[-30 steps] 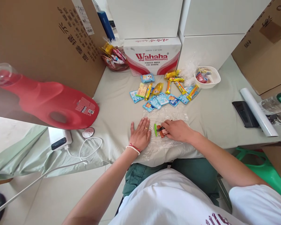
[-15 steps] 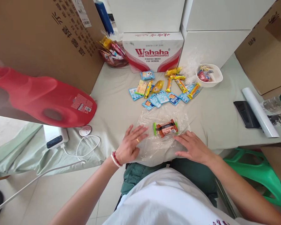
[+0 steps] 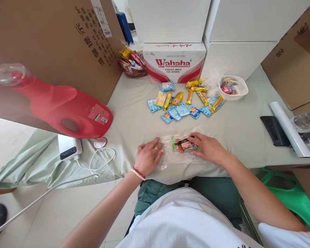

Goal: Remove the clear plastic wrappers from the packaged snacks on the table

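A snack in a brown wrapper with green ends point(image 3: 184, 145) lies on the cloth in front of me. Clear plastic film point(image 3: 175, 161) covers and surrounds it, its lower part folded upward. My left hand point(image 3: 150, 156) rests flat on the film's left side, fingers stretched out, apart from the snack. The fingers of my right hand point(image 3: 209, 146) lie spread over the film and the snack's right end, with the thumb lower down. Beyond them lie blue snack packets point(image 3: 182, 109) and yellow-wrapped bars point(image 3: 203, 98).
Behind the snacks stand a Wahaha water carton point(image 3: 174, 65), a candy-filled bowl point(image 3: 133, 65) and a white tub point(image 3: 240, 90). To the left are a big red bottle point(image 3: 74, 110) and a white power bank point(image 3: 68, 146) with a cable. A phone point(image 3: 275, 131) and white roll point(image 3: 290, 129) lie right.
The film's lower part has been folded up over the snack. My right hand has moved up onto the snack's right end; my left hand has flattened onto the film's left side.
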A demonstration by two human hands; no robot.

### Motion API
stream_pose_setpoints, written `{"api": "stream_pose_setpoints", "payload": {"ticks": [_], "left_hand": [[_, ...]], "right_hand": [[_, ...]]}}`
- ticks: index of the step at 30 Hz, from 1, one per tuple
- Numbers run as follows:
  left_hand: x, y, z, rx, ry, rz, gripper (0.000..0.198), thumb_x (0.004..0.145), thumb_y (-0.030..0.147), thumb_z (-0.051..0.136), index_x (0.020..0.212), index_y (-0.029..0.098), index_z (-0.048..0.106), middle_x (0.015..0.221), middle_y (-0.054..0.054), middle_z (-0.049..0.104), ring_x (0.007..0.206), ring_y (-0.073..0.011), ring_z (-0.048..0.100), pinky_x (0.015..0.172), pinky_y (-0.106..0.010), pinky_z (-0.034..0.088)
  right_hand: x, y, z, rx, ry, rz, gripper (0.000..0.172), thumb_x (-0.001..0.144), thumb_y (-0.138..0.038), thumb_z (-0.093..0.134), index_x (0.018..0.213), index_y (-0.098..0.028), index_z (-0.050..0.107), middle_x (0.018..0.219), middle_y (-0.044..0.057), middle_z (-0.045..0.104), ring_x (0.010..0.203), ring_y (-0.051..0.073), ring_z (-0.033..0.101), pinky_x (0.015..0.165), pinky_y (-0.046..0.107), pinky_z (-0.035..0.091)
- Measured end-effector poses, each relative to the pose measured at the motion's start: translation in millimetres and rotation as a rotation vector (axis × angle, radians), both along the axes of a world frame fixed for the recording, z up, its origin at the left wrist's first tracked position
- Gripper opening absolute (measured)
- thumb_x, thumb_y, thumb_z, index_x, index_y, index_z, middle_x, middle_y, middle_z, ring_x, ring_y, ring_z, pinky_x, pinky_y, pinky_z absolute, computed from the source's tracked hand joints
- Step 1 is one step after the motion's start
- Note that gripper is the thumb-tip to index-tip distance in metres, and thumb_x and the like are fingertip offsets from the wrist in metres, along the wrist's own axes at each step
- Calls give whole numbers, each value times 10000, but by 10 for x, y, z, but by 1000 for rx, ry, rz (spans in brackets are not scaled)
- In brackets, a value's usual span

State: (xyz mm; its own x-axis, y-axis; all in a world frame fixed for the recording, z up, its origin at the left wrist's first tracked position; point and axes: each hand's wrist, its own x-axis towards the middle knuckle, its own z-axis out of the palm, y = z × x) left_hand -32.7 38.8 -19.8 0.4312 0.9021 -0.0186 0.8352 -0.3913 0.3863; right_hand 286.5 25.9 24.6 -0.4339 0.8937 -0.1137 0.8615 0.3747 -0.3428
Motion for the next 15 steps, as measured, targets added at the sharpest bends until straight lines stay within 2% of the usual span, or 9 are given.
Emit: {"api": "stream_pose_setpoints", "payload": {"ticks": [2, 5, 7, 9, 11, 13, 15], "left_hand": [[117, 26, 18, 43, 81, 11, 496, 1055, 470, 375, 1417, 265, 644, 1629, -103, 497, 1338, -303, 599, 1074, -562, 432], [176, 47, -8, 74, 156, 17, 554, 1033, 505, 418, 1520, 281, 557, 1693, -87, 396, 1359, -346, 561, 1076, -597, 413], [153, 51, -62, 88, 185, 13, 616, 1008, 559, 456, 1555, 283, 519, 1714, -83, 354, 1457, -394, 459, 1151, -655, 327], [107, 57, -124, 106, 195, -4, 694, 982, 625, 480, 1585, 281, 477, 1725, -99, 323, 1563, -431, 300, 1222, -725, 157], [57, 74, -175, 107, 193, -40, 782, 957, 690, 488, 1616, 274, 422, 1737, -131, 281, 1607, -437, 204, 1231, -762, 12], [15, 99, -206, 78, 190, -84, 867, 935, 740, 486, 1643, 254, 362, 1744, -165, 237, 1608, -428, 217, 1227, -773, -26], [-12, 121, -222, 52, 190, -118, 933, 922, 770, 482, 1661, 227, 310, 1746, -189, 208, 1602, -421, 242, 1225, -779, -22]], "right_hand": [[-89, 106, -16, -35, -87, 24, 626, 934, -314, 713, 1531, -255, 533, 1572, 107, 524, 1271, 296, 644, 899, 368, 564], [-92, 155, -23, -43, -117, -34, 507, 975, -261, 625, 1480, -268, 584, 1466, 92, 617, 1155, 258, 694, 833, 326, 550], [24, 169, -11, -21, -79, -92, 399, 997, -262, 578, 1388, -259, 657, 1334, 82, 692, 1082, 242, 711, 801, 309, 530], [216, 220, 0, 40, -14, -172, 322, 1014, -303, 549, 1282, -236, 714, 1192, 80, 737, 980, 230, 717, 775, 306, 513], [437, 331, 0, 128, 43, -279, 318, 1017, -361, 535, 1203, -202, 740, 1082, 89, 749, 838, 214, 697, 750, 314, 502], [623, 503, -4, 222, 48, -403, 347, 1003, -390, 538, 1172, -169, 745, 1030, 108, 747, 772, 216, 669, 744, 327, 495], [716, 717, 11, 283, -17, -509, 358, 992, -374, 526, 1173, -155, 744, 1039, 128, 744, 823, 240, 669, 760, 340, 486]]}}
